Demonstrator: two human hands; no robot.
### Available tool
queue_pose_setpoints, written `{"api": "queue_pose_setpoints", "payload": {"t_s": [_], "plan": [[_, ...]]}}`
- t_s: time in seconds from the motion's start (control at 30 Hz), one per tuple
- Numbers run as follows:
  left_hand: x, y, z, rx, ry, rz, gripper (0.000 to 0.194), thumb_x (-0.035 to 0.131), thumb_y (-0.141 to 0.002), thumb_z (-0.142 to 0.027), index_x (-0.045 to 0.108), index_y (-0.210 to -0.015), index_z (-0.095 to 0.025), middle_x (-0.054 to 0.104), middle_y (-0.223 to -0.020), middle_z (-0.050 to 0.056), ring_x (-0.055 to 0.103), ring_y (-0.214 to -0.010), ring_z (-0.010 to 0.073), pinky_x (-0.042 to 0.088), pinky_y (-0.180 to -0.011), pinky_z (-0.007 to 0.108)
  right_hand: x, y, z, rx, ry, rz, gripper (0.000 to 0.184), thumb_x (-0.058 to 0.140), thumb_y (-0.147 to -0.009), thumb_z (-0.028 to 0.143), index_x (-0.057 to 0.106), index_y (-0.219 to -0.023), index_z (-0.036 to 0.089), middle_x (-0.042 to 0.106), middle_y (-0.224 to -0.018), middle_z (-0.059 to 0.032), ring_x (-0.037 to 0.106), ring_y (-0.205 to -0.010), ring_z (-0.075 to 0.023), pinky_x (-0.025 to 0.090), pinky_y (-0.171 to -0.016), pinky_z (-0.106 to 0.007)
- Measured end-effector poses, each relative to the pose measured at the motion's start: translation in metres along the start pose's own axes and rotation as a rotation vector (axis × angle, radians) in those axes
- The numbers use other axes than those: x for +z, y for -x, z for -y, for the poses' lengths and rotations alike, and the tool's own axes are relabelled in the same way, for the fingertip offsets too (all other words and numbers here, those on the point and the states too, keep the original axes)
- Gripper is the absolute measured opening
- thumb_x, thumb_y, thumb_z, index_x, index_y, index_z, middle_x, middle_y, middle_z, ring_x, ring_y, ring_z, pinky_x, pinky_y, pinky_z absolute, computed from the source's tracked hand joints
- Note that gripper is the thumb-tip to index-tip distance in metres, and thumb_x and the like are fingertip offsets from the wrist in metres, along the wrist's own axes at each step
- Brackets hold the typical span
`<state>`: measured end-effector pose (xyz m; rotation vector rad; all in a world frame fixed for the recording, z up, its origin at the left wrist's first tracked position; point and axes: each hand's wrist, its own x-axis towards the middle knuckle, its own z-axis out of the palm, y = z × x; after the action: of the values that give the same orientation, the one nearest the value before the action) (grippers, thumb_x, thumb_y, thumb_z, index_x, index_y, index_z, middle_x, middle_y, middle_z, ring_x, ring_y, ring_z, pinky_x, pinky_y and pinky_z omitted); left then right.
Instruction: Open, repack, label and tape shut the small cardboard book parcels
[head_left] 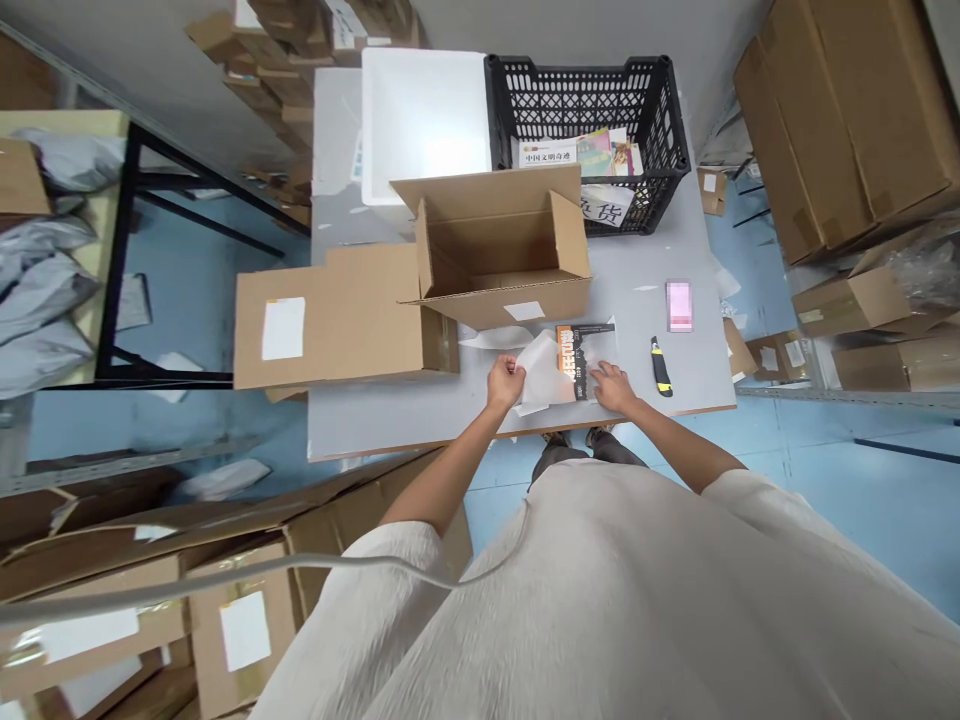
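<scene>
On the grey table (450, 410) lies a book (579, 352) with a dark cover and orange spine, partly covered by a white wrapping sheet (541, 372). My left hand (505, 381) is closed, pinching the sheet's left edge. My right hand (611, 386) lies flat with fingers spread on the book's right part, pressing it down. Just behind them stands an open cardboard box (501, 250), its flaps raised.
A yellow-black utility knife (661, 367) and a pink pad (679, 304) lie to the right. A flat carton (337, 315) with a white label sits left. Behind are a white bin (424, 120) and a black crate (592, 105) with books. Cartons crowd the floor around.
</scene>
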<state>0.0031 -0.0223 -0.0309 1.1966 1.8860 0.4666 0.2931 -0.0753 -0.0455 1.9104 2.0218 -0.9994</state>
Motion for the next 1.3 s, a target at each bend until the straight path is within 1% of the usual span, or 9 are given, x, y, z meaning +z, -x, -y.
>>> {"api": "queue_pose_setpoints", "payload": {"t_s": [0.17, 0.27, 0.37, 0.53, 0.67, 0.97, 1.13, 1.2, 1.3], "plan": [[0.000, 0.008, 0.005, 0.135, -0.201, 0.053, 0.023, 0.062, -0.094, -0.014, 0.069, -0.113, -0.024, 0.075, -0.119, 0.010, 0.072, -0.107, 0.0272, 0.056, -0.100, 0.037, 0.001, -0.020, 0.029, 0.056, -0.074, -0.037, 0.050, 0.054, -0.105, 0.023, 0.070, -0.152, 0.022, 0.054, -0.167, -0.0185, 0.054, -0.146, -0.0387, 0.045, -0.124, -0.054], [0.005, 0.015, 0.006, 0.217, -0.330, 0.075, 0.026, 0.060, -0.095, -0.012, 0.069, -0.116, -0.025, 0.069, -0.132, 0.011, 0.071, -0.113, 0.0294, 0.054, -0.102, 0.039, 0.006, -0.030, 0.041, 0.134, -0.077, -0.074, 0.046, 0.058, -0.104, 0.026, 0.069, -0.149, 0.022, 0.050, -0.168, -0.0202, 0.051, -0.144, -0.0408, 0.044, -0.123, -0.058], [0.012, 0.018, 0.007, 0.176, -0.414, 0.098, 0.031, 0.058, -0.096, -0.009, 0.068, -0.120, -0.026, 0.066, -0.138, 0.012, 0.071, -0.109, 0.0297, 0.054, -0.098, 0.041, 0.014, -0.035, 0.054, 0.206, -0.062, -0.111, 0.049, 0.063, -0.104, 0.031, 0.064, -0.152, 0.020, 0.045, -0.170, -0.0238, 0.044, -0.147, -0.0440, 0.042, -0.122, -0.063], [0.018, 0.012, 0.013, 0.214, -0.532, 0.134, 0.034, 0.053, -0.093, -0.003, 0.074, -0.111, -0.023, 0.069, -0.130, 0.016, 0.069, -0.116, 0.0335, 0.051, -0.105, 0.045, 0.022, -0.038, 0.077, 0.327, -0.043, -0.123, 0.052, 0.063, -0.105, 0.040, 0.058, -0.152, 0.019, 0.037, -0.173, -0.0259, 0.038, -0.150, -0.0463, 0.041, -0.120, -0.068], [0.021, 0.005, 0.024, 0.206, -0.465, 0.162, 0.030, 0.056, -0.094, -0.007, 0.077, -0.109, -0.022, 0.073, -0.123, 0.017, 0.069, -0.120, 0.0364, 0.052, -0.109, 0.047, 0.024, -0.042, 0.086, 0.385, -0.031, -0.115, 0.064, 0.070, -0.101, 0.050, 0.054, -0.154, 0.018, 0.031, -0.177, -0.0268, 0.033, -0.154, -0.0480, 0.040, -0.120, -0.071], [0.028, -0.005, 0.039, 0.158, -0.203, 0.221, 0.017, 0.064, -0.097, -0.021, 0.077, -0.106, -0.022, 0.077, -0.121, 0.013, 0.073, -0.110, 0.0291, 0.053, -0.114, 0.042, 0.027, -0.057, 0.092, 0.465, -0.091, -0.118, 0.077, 0.077, -0.088, 0.046, 0.049, -0.154, 0.020, 0.029, -0.175, -0.0262, 0.033, -0.154, -0.0492, 0.045, -0.118, -0.068], [0.036, -0.012, 0.035, 0.038, -0.181, 0.237, 0.044, 0.079, -0.091, -0.025, 0.065, -0.132, -0.025, 0.076, -0.104, 0.006, 0.074, -0.105, 0.0280, 0.054, -0.101, 0.038, 0.014, -0.055, 0.076, 0.379, -0.171, -0.132, 0.064, 0.066, -0.093, 0.043, 0.049, -0.148, 0.016, 0.047, -0.162, -0.0272, 0.043, -0.150, -0.0462, 0.043, -0.123, -0.063], [0.042, -0.014, 0.032, 0.038, -0.218, 0.261, 0.041, 0.082, -0.089, -0.028, 0.066, -0.127, -0.025, 0.076, -0.107, 0.007, 0.073, -0.111, 0.0295, 0.053, -0.104, 0.039, 0.005, -0.050, 0.064, 0.313, -0.199, -0.127, 0.054, 0.059, -0.098, 0.040, 0.052, -0.145, 0.014, 0.055, -0.155, -0.0262, 0.050, -0.145, -0.0436, 0.044, -0.123, -0.059], [0.051, -0.015, 0.027, 0.065, -0.270, 0.246, 0.033, 0.083, -0.086, -0.030, 0.068, -0.115, -0.025, 0.074, -0.129, 0.013, 0.070, -0.124, 0.0326, 0.051, -0.111, 0.042, -0.008, -0.040, 0.047, 0.293, -0.258, -0.103, 0.044, 0.052, -0.102, 0.035, 0.055, -0.142, 0.016, 0.066, -0.143, -0.0227, 0.063, -0.132, -0.0406, 0.052, -0.115, -0.054]]}}
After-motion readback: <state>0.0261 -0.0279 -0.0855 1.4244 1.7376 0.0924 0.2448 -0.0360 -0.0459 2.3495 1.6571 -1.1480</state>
